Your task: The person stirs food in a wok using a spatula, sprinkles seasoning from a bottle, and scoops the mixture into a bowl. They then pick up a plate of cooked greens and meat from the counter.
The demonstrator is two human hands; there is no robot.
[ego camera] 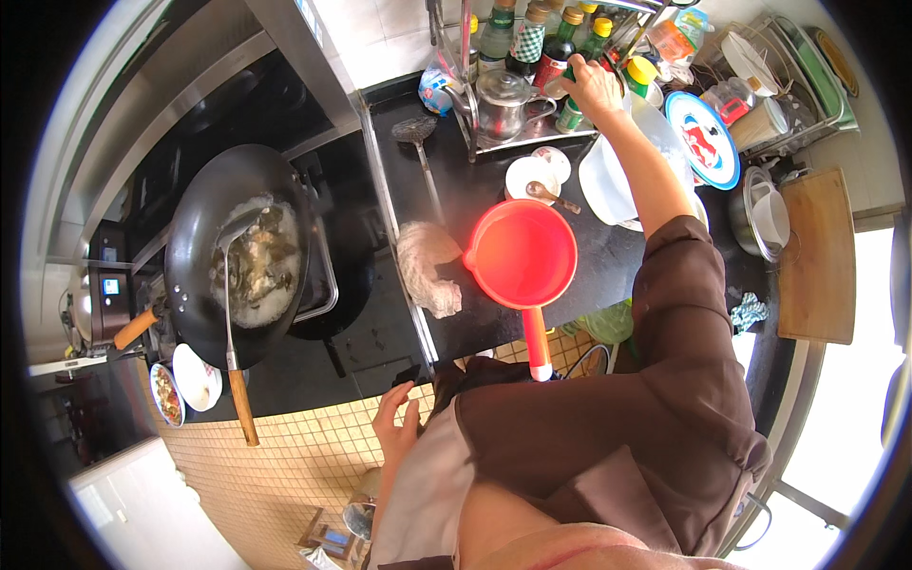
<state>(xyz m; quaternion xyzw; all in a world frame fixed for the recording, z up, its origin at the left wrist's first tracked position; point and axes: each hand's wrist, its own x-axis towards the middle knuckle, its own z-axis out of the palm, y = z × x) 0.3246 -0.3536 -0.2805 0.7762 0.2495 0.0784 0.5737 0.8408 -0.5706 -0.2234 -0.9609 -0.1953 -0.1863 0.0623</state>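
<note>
My right hand reaches into the seasoning rack, its bent fingers around a small green-capped jar; the palm partly hides the jar. Below the hand stands a small green-labelled seasoning bottle. My left hand hangs beside the front edge of the counter, fingers apart and holding nothing. To the left, a black wok on the hob contains bubbling, cloudy liquid with food pieces. A wooden-handled metal spatula rests in it. A red plastic ladle sits on the counter, its handle over the edge.
A beige cloth and a skimmer lie between hob and ladle. Near the rack are a metal pot, a white bowl with a wooden spoon, and a large whitish container. Two bowls stand beside the wok.
</note>
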